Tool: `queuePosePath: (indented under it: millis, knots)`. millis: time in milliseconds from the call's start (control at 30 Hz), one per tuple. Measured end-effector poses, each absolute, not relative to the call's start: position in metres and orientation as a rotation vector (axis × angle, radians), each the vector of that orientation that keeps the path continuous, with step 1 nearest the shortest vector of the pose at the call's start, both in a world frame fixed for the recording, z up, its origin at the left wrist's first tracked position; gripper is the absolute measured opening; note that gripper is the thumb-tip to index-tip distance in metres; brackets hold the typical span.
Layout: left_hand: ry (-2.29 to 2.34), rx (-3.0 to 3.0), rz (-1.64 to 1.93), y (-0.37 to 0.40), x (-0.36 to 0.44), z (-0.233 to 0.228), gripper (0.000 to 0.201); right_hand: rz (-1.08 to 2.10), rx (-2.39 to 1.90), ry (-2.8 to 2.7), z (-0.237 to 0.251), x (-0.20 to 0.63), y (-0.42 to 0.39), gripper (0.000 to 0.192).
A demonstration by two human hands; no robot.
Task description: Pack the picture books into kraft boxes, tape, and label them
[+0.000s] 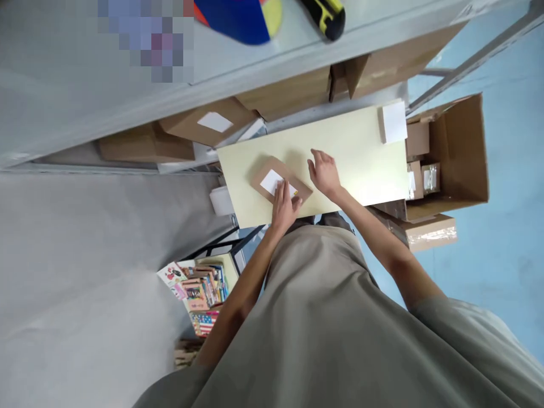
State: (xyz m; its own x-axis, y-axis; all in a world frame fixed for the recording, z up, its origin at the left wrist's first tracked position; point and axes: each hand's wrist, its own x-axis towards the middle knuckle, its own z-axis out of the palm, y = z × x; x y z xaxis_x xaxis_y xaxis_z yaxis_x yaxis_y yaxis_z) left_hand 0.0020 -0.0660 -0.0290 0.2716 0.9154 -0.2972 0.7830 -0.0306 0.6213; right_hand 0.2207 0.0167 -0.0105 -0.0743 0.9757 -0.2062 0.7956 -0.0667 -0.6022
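A small cardboard box [260,182] rests at an angle on the left part of the pale yellow table [357,153]. A white label with a small yellow mark sits on its top face. My left hand [285,208] lies with its fingers stretched over that label, pressing on it rather than gripping the box. Just right of the box, my right hand [324,173] hovers above the tabletop, fingers loosely extended and thumb apart, holding nothing. Whether anything is under my left fingers is hidden.
At the table's right end lies a white stack [393,122], beside a large open carton [463,153] with smaller boxes inside. A grey shelf [127,113] runs across the front, bearing a yellow-black utility knife [327,17]. Several cartons [215,120] sit under it. Books [206,289] stand lower left.
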Motion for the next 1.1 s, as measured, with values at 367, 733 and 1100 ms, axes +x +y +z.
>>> queuePosePath:
  millis: [367, 733, 1100]
  knots:
    - [1.581, 1.892, 0.075, -0.08, 0.014, -0.031, 0.081, 1.598, -1.741, -1.878, -0.068, 0.234, -0.071, 0.067]
    - [1.648, 1.877, 0.122, -0.019, -0.001, -0.014, 0.072, 1.69, -1.823, -1.647, -0.076, 0.242, -0.025, 0.064]
    - [1.971, 1.636, 0.191, 0.086, -0.011, 0.002, 0.052, 2.077, -1.55, -0.264, -0.018, 0.236, -0.061, 0.042]
